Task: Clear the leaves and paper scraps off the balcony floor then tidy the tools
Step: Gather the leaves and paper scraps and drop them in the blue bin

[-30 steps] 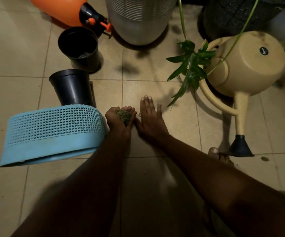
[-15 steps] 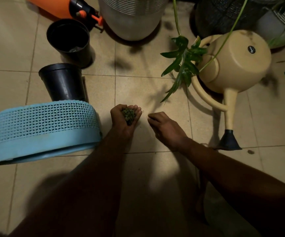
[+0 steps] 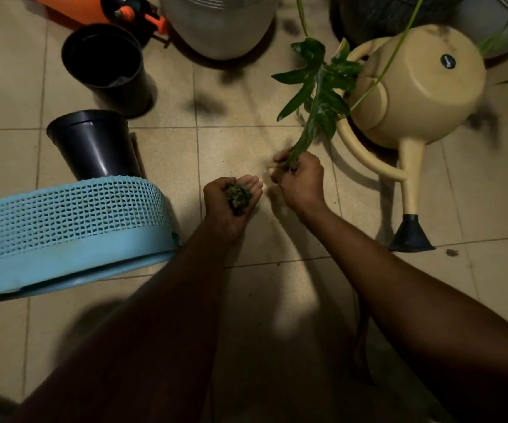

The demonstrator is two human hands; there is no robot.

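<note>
The left hand (image 3: 231, 206) is lying palm up, its fingers half curled into a shallow cup, and it is cradling a clump of dry, crumbly green leaf scraps (image 3: 239, 195) above the matte beige tiled floor (image 3: 231, 141). Just at 2 o'clock from it, apart from it, the right hand (image 3: 300, 180) is hovering knuckles up with its fingers curled inward. Motion blur is smearing its fingertips, so I cannot tell whether they are pinching scraps or closing on nothing. The drooping tip of a glossy, deeply lobed green plant leaf (image 3: 316, 87) is overlapping this hand in the view.

At 9 o'clock from the left hand, a light blue perforated plastic basket (image 3: 69, 227) is lying on its side. Behind it, at 10 o'clock, 2 smooth black plastic pots are sitting: the nearer pot (image 3: 94, 145) is tilting against the basket, the farther pot (image 3: 106, 62) is standing upright. At 2 o'clock from the right hand, a rounded beige plastic watering can (image 3: 414, 96) is resting, its long spout ending in a black flared rose (image 3: 411, 236). Beside that rose, at 3 o'clock, a small dark scrap (image 3: 451, 252) is lying on the tiles.
</note>
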